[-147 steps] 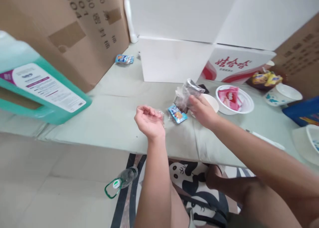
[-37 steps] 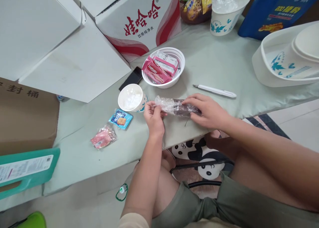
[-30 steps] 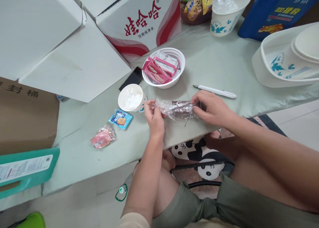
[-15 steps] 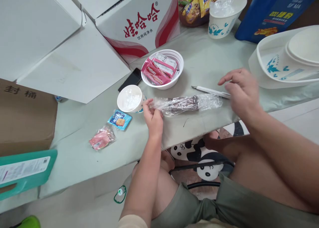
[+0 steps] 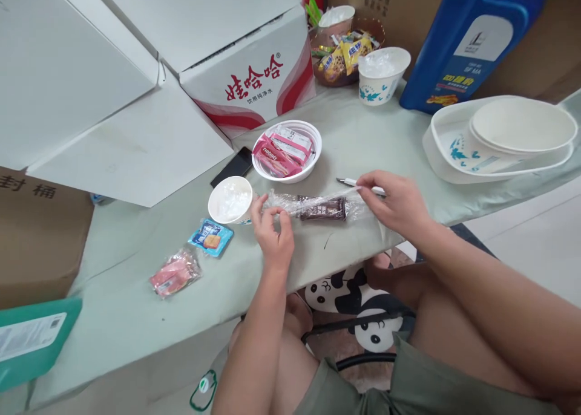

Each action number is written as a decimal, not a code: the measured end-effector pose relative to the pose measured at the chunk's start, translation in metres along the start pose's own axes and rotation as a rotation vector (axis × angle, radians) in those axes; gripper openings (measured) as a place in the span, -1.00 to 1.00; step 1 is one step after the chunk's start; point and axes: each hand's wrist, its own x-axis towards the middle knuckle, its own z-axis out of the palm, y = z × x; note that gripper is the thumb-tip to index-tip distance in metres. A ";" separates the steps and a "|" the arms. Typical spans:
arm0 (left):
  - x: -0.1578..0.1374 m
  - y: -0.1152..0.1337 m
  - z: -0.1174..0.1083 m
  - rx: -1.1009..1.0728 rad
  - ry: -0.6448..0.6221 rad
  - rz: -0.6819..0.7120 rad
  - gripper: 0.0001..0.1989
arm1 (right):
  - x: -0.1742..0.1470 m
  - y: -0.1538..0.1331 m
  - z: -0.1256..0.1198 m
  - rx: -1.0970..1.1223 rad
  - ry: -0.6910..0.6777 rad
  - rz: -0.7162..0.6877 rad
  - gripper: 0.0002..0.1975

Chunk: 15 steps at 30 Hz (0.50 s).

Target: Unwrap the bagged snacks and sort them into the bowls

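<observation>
A dark brown snack packet [image 5: 323, 208] lies on the cloth-covered table inside crinkled clear plastic wrap [image 5: 284, 202] that extends past both its ends. My right hand [image 5: 397, 202] pinches the upper edge of the wrap, lifting a thin fold of it at the packet's right. At the left end, my left hand [image 5: 275, 233] has thumb and a bent finger closed on the wrap, another finger pointing up beside a paper cup [image 5: 230, 200]. Just behind the right fingertips lies a white pen-like tool [image 5: 348, 181] with a dark tip, partly hidden by that hand.
Behind the wrap stands a white bowl [image 5: 287, 176] with pink wafer packets; a phone [image 5: 232, 168] lies beside it. Left are a blue snack packet [image 5: 211, 238] and a pink one [image 5: 175, 274]. A white tub [image 5: 438, 161] with paper bowls stands right, before a blue jug [image 5: 467, 52].
My right hand has moved left and down from above the pen-like tool and now grips the wrap's edge. The wrap is partly pulled up, showing the brown packet more plainly. The view has shifted.
</observation>
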 end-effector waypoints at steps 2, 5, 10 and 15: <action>-0.001 0.001 -0.001 -0.065 0.003 0.039 -0.84 | 0.002 -0.002 -0.005 -0.037 0.090 0.027 -0.79; -0.004 0.003 -0.001 -0.137 0.034 0.000 -0.84 | -0.002 -0.007 -0.013 -0.091 0.262 0.039 -0.74; -0.003 0.010 -0.003 -0.264 0.109 -0.161 -0.79 | -0.023 -0.029 -0.001 0.007 0.195 -0.374 -0.75; 0.004 0.019 -0.007 -0.410 0.125 -0.283 -0.68 | -0.021 -0.046 0.037 -0.040 -0.261 -0.532 -0.67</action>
